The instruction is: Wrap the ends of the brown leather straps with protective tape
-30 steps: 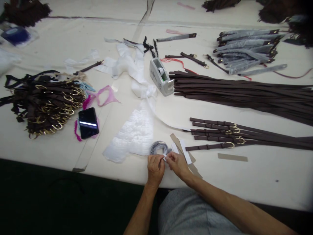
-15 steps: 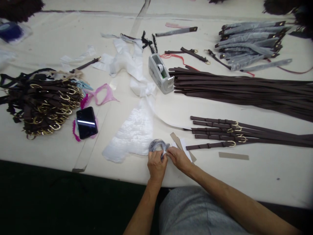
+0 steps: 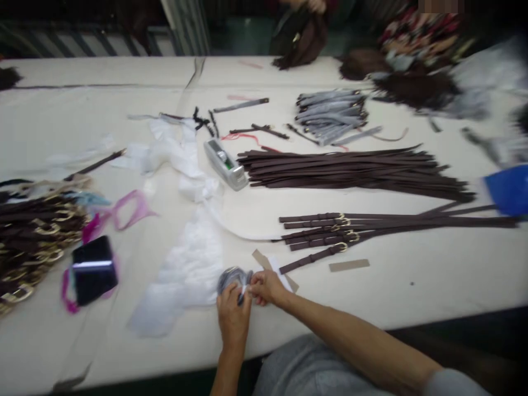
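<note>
A small grey coiled bundle [image 3: 231,275], wrapped in something glossy, rests at the table's near side. My left hand [image 3: 233,311] is closed round its lower edge. At the bundle's right side my right hand [image 3: 266,287] pinches a small white piece, partly blurred. Beside my right hand lie a white strip [image 3: 281,274] and a tan strip [image 3: 262,259]. Brown straps with gold buckles [image 3: 317,239] are spread to the right. Crumpled white wrapping sheet [image 3: 185,269] lies just left of the bundle.
A grey tape dispenser [image 3: 226,165] stands beyond the hands. Long brown straps [image 3: 350,170] and grey-wrapped straps [image 3: 330,115] lie behind. A black phone [image 3: 94,270] and buckled straps [image 3: 37,236] are at left. Across the table, a person's hand [image 3: 317,5] is near dark material.
The view has shifted right and up, showing the table's far edge and a person beyond. Both my hands remain at the coiled bundle, the right one still pinching at its side.
</note>
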`<state>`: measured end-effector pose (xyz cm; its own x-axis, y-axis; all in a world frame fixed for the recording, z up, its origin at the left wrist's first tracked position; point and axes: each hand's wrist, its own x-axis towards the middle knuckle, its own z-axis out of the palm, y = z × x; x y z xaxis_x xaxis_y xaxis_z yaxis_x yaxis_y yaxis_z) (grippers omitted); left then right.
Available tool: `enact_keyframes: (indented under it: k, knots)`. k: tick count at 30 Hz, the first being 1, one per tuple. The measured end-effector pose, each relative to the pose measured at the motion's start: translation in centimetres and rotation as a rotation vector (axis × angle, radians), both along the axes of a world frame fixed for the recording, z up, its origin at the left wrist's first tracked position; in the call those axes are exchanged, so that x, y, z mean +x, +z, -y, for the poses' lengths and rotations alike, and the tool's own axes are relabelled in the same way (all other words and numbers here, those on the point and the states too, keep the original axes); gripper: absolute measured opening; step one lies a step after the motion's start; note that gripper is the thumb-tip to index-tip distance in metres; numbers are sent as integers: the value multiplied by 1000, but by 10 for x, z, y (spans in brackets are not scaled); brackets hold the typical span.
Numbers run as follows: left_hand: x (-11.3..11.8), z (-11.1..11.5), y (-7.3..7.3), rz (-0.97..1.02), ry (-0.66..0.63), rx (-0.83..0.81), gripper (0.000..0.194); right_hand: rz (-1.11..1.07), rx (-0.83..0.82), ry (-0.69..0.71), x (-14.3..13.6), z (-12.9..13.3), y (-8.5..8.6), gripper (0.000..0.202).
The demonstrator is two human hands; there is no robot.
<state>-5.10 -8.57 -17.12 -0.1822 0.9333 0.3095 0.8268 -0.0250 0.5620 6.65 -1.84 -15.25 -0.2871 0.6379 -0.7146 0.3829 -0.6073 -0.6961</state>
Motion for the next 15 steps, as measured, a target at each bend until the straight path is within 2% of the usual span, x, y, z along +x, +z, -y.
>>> enact_keyframes:
  k: [4,8,11,15]
  knots:
    - [-6,-7,-14,-54,-12,1,22,4,-3,-7,-1,-3,16,18]
    - [3,1,-11,-84,30,-14,16,1,87,67,11,-11,34,20]
    - [11,6,-6,-142,102,-8,8,-16,256,43,27,-56,41,18]
    - [18,10,-4,-148,162,16,8,-16,430,-71,36,-154,54,20]
